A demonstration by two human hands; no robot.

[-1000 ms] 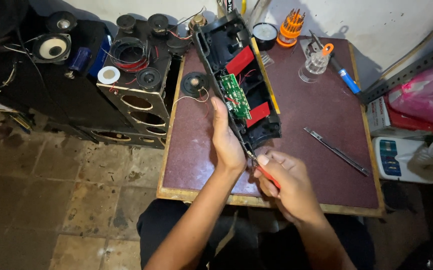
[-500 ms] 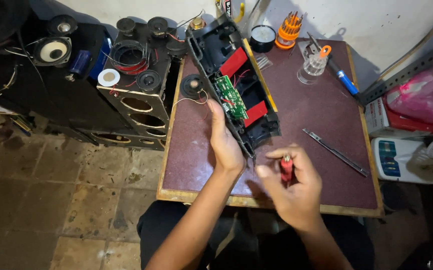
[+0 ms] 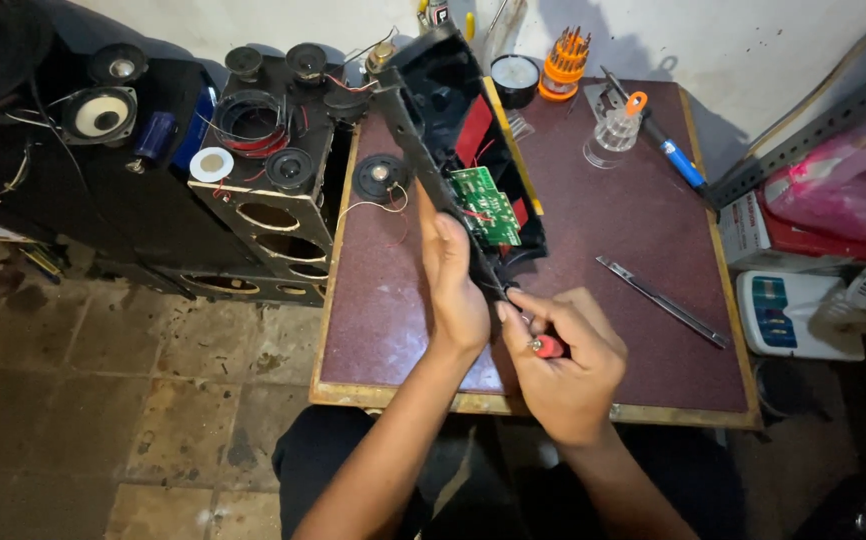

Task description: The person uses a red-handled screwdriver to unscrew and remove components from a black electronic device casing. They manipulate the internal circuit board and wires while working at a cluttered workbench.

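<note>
While left hand [image 3: 456, 290] steadies it, speaker housing [image 3: 450, 120] runs near-to-far, tilted.

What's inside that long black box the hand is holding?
Inside the long black box sit a green circuit board, red panels and thin wires. The left hand covers its near end, so that part stays hidden.

The light falls from above and a little ahead of me, brightest on the white wall [image 3: 733, 40] and the far end of the table [image 3: 593, 200]. It is soft, with no hard glare; only a dull sheen on the tabletop. My left hand [image 3: 458, 290] and right hand [image 3: 563, 355] are evenly lit and fairly sharp. The floor [image 3: 103, 400] at the left is dim, and the top left corner sinks into black. Straight lines bow outward near the picture's edges, and the right edge is slightly smeared.
</note>
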